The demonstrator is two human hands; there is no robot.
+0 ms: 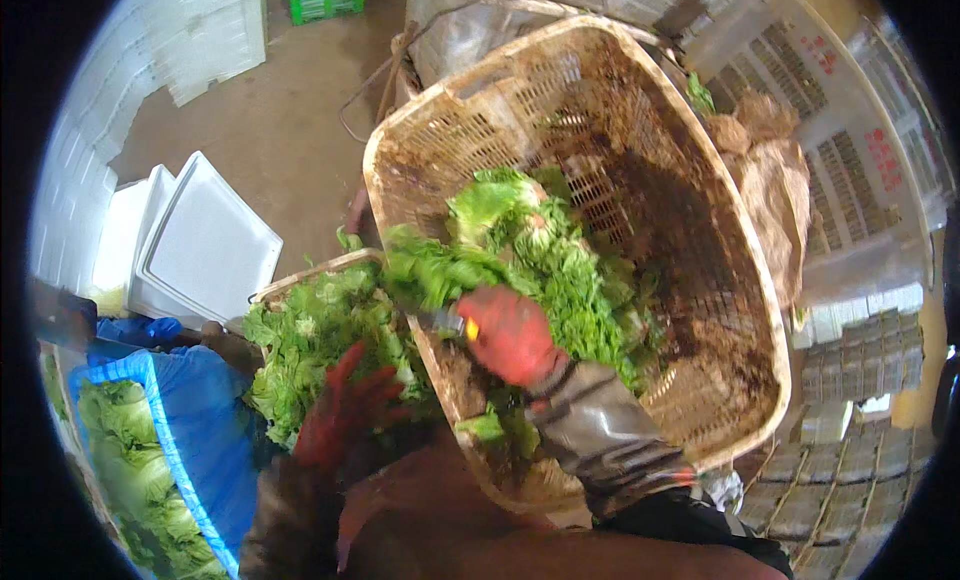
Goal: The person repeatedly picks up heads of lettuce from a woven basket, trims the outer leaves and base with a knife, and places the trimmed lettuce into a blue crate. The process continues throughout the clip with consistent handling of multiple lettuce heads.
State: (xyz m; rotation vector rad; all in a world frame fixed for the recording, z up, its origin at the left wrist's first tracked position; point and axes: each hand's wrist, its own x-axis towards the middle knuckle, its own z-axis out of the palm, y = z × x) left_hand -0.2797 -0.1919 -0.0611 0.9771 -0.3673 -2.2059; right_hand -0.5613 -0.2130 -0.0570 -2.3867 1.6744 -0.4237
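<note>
My right hand [514,336], in a red glove, is over the near-left part of a large dirt-stained plastic basket [750,280]. It grips a small tool [450,321] with a grey, blurred end and a yellow part; its exact kind is unclear. Green lettuce heads [525,231] lie inside the basket, and blurred leaves [435,269] are just beyond the tool. Also red-gloved, my left hand [349,407] has its fingers spread beside a smaller crate [322,269] heaped with lettuce [315,340]. Whether its fingers touch leaves cannot be made out.
At left, a blue plastic liner [199,430] surrounds more lettuce [127,437]. White foam lids [214,242] lean beyond it, near stacked white foam boxes [202,32]. A green crate [328,2] stands farther off. A brown sack [776,205] borders the basket's right side.
</note>
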